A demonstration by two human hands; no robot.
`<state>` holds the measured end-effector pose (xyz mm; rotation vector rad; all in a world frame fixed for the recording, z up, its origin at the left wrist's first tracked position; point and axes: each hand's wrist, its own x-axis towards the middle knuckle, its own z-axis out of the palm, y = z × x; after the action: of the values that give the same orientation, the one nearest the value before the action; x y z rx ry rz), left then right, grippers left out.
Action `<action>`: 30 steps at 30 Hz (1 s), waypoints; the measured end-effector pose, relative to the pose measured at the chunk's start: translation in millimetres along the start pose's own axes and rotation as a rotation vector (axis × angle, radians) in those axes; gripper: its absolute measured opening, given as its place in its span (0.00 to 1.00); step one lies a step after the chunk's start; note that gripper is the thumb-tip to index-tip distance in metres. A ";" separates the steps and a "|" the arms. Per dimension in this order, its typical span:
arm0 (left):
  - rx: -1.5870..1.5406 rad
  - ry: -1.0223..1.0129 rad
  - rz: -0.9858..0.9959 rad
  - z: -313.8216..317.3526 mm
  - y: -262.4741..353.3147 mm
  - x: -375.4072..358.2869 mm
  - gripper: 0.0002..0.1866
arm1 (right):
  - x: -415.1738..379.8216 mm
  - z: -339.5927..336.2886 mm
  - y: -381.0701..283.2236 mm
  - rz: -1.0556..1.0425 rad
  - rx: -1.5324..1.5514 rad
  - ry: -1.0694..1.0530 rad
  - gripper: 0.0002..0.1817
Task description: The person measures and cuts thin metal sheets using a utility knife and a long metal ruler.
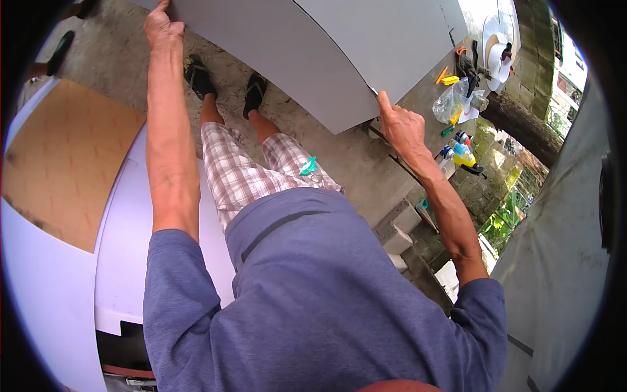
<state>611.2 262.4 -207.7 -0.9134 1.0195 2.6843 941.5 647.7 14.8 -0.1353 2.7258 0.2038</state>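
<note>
My left hand is closed at the near-left edge of a large grey sheet, close to the top of the view. A dark curved gap runs across the sheet's surface, with another grey panel beyond it. At the near end of this gap is my right hand, its index finger stretched toward the line and the other fingers curled. A small pale tip shows by that fingertip; what the curled fingers hold is hidden.
Brown board lies over white sheets on the left. To the right are a plastic bag, several bottles, a yellow tool and a log. Concrete blocks stand below. Another person's foot shows upper left.
</note>
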 end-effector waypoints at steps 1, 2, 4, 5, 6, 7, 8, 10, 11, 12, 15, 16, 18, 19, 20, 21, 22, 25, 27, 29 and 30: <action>0.014 -0.001 -0.036 8.0 5.1 -6.6 0.25 | -4.1 2.9 3.4 0.006 -0.005 -0.017 0.17; -0.033 0.013 -0.011 3.2 3.3 -0.6 0.22 | -13.6 7.3 7.5 0.013 -0.011 -0.039 0.17; -0.130 0.038 0.031 -13.6 0.8 22.1 0.16 | -42.3 19.2 20.1 0.040 -0.052 -0.144 0.17; -0.110 0.045 0.035 -20.8 3.1 28.5 0.17 | -58.9 30.0 30.5 0.050 -0.087 -0.221 0.16; -0.090 0.052 0.041 -24.0 7.9 29.7 0.17 | -78.0 43.7 42.6 0.060 -0.121 -0.295 0.16; -0.063 0.057 0.031 -24.8 5.4 24.8 0.18 | -122.0 67.4 59.2 0.088 -0.099 -0.389 0.14; -0.080 0.081 0.040 -32.1 8.8 15.7 0.18 | -154.9 80.6 75.1 0.088 -0.081 -0.474 0.13; -0.097 0.096 0.090 -33.0 26.6 1.3 0.17 | -200.0 70.1 67.8 0.267 -0.018 -0.700 0.13; -0.087 0.107 0.082 -31.5 27.7 -17.5 0.17 | -222.8 72.3 63.9 0.314 0.111 -0.670 0.14; -0.028 0.128 0.006 -14.9 33.3 -41.7 0.19 | -243.3 77.5 60.2 0.358 0.240 -0.629 0.15; 0.213 0.016 -0.026 -8.0 42.1 -54.0 0.22 | -245.8 86.2 35.5 0.674 0.903 -0.480 0.19; 0.270 -0.007 -0.014 -6.3 44.5 -58.4 0.23 | -239.6 94.0 30.0 0.701 1.074 -0.437 0.19; 0.139 -0.116 0.082 -14.3 33.6 -47.9 0.26 | -223.9 111.2 19.6 0.786 1.345 -0.230 0.17; 0.045 -0.100 0.066 -7.9 31.0 -49.6 0.25 | -210.7 112.9 16.6 0.745 1.392 -0.127 0.16; -0.059 -0.201 -0.001 -10.6 28.5 -45.5 0.21 | -194.8 109.9 15.0 0.696 1.444 -0.035 0.15; -0.063 -0.136 -0.009 -2.3 29.6 -55.6 0.17 | -180.2 103.4 15.8 0.664 1.487 0.052 0.15; -0.062 -0.091 0.018 1.7 29.0 -57.3 0.16 | -163.3 85.9 18.9 0.653 1.496 0.079 0.15; -0.048 -0.044 0.048 6.3 27.2 -54.7 0.16 | -127.4 63.6 33.1 0.631 1.496 0.220 0.15; -0.049 -0.039 0.038 9.6 28.9 -64.7 0.17 | -113.0 52.7 46.9 0.645 1.471 0.281 0.15; -0.068 -0.059 0.027 16.9 38.4 -70.6 0.17 | -90.9 50.3 60.1 0.655 1.369 0.323 0.15; -0.085 -0.072 0.029 20.7 41.1 -71.4 0.17 | -78.4 51.9 67.1 0.651 1.310 0.328 0.15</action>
<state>645.7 250.7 -130.9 -0.8153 0.9178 2.7822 1024.9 727.3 7.2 1.1306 2.5053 -1.4847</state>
